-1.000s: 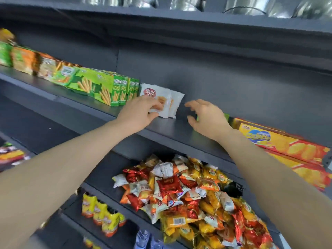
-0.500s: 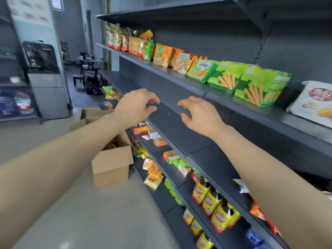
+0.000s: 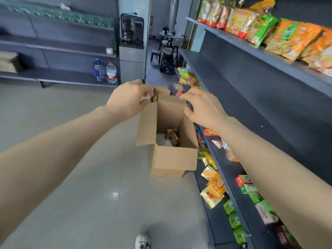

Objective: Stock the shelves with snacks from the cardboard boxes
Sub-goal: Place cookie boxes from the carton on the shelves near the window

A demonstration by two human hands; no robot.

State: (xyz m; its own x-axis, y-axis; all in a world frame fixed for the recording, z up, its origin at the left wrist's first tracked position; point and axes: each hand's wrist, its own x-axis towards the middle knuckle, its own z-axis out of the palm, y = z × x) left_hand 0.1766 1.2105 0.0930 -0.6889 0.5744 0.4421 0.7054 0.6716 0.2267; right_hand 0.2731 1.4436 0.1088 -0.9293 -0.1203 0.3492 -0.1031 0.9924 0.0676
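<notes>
L hand (image 3: 128, 100): fingers loosely curled, thumb close to fingertips, nothing in them that I can make out. R hand (image 3: 203, 108): fingers spread and bent downward, also empty. Both forearms reach fwd side by side, hands held in the air above the cardboard box (image 3: 172, 159), not touching it. L hand is over the box's far-left corner, R hand over its far-right edge.

The box sits on the grey floor (image 3: 80, 194), just beside the base of the shelving on my R. Top open, L flap (image 3: 147, 126) standing up and leaning outward. Inside, near the bottom: a brown-gold packet (image 3: 172, 137) against sth white (image 3: 161, 141); can't read either. Flap of a 2nd box (image 3: 161, 90) shows just past the L fingertips, behind the first.

R side, upper shelf (image 3: 251, 49): row of orange and green snack bags (image 3: 291, 40), leaning back. Lower shelves: yellow-orange packets (image 3: 213, 187), green cartons (image 3: 233, 218), a red-green carton (image 3: 245, 182); labels too blurred.

Bottom edge: toe of a grey shoe (image 3: 142, 242). Across the aisle, L: low dark shelving w/ two water bottles (image 3: 105, 71) standing together. A black machine (image 3: 132, 29) on a grey cabinet stands beside them; table and chairs (image 3: 168, 38) further back.
</notes>
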